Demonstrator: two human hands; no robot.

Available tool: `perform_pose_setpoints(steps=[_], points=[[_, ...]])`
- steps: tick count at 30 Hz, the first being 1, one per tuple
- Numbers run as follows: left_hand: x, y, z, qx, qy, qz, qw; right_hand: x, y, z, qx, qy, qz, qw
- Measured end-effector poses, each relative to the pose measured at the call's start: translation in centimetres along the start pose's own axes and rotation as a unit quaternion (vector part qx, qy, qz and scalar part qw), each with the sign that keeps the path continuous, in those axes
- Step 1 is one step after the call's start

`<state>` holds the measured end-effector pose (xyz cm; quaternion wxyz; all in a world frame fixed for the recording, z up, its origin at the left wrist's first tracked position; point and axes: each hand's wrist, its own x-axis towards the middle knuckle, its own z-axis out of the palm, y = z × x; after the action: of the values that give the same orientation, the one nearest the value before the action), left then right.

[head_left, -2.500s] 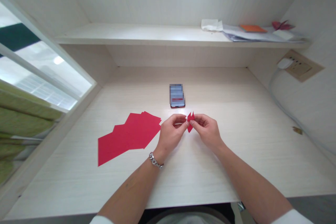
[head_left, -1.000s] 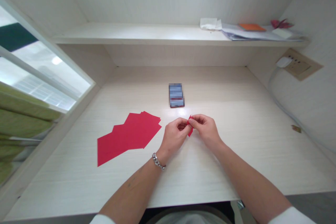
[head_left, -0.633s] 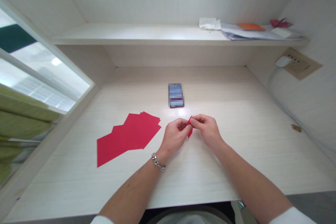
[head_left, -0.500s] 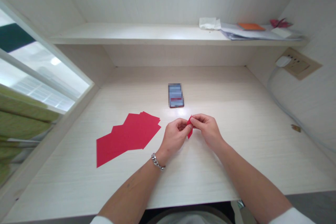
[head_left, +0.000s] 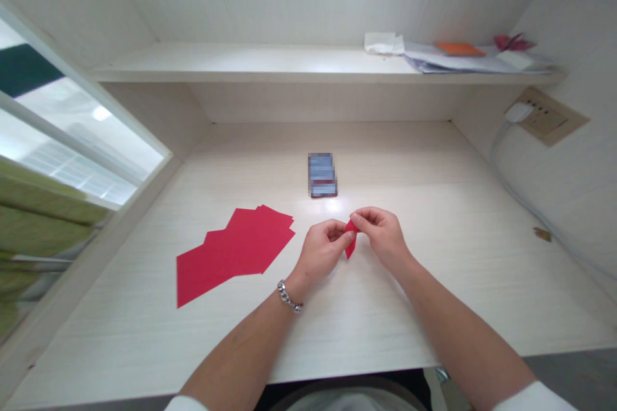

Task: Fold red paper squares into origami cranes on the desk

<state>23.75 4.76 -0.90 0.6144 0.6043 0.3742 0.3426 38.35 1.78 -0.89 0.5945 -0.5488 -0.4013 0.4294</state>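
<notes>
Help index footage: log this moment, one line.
left hand: pinches small folded red paper; right hand: same piece; flat red paper sheets: desk

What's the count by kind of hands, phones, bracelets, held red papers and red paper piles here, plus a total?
Hands: 2, left hand and right hand
Held red paper: 1
Red paper pile: 1, overlapping sheets uncounted
Phone: 1
Bracelet: 1
Total: 6

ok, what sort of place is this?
Probably a built-in desk nook, maybe in a dorm or study room; I can't confirm which. A pale desktop sits below a shelf bearing papers, with a wall socket at the right.
</notes>
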Motion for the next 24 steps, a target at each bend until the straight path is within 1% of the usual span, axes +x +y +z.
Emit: perform_pose_setpoints(steps=[5, 7, 9, 12, 15, 17, 19, 22, 24], points=[[-0.04, 0.16, -0.02, -0.021, -0.009, -0.011, 1.000, 0.18, -0.49, -0.30, 0.043, -0.039, 0.030, 0.998], [-0.03, 0.23, -0.02, -0.022, -0.013, -0.017, 1.000, 0.24, -0.63, -0.53, 0.024, -0.054, 0.032, 0.998], [-0.02, 0.30, 0.01, -0.021, -0.018, -0.025, 0.999, 0.25, -0.72, -0.73, -0.025, -0.061, 0.020, 0.998], [-0.01, 0.48, 0.08, -0.021, -0.023, -0.035, 0.999, 0.17, -0.81, -0.87, -0.073, -0.061, 0.009, 0.995], [-0.04, 0.69, 0.13, -0.025, -0.024, -0.038, 0.999, 0.11, -0.85, -0.84, -0.061, -0.055, 0.011, 0.997], [-0.09, 0.81, 0.14, -0.027, -0.022, -0.041, 0.999, 0.13, -0.82, -0.82, -0.046, -0.062, 0.017, 0.997], [-0.15, 0.88, 0.15, -0.034, -0.021, -0.052, 0.998, 0.18, -0.76, -0.83, -0.053, -0.068, 0.018, 0.996], [-0.17, 0.87, 0.15, -0.050, -0.023, -0.070, 0.996, 0.25, -0.68, -0.81, -0.082, -0.056, 0.001, 0.995], [-0.08, 0.75, 0.10, -0.057, -0.018, -0.072, 0.996, 0.27, -0.59, -0.73, -0.063, -0.060, 0.008, 0.996]])
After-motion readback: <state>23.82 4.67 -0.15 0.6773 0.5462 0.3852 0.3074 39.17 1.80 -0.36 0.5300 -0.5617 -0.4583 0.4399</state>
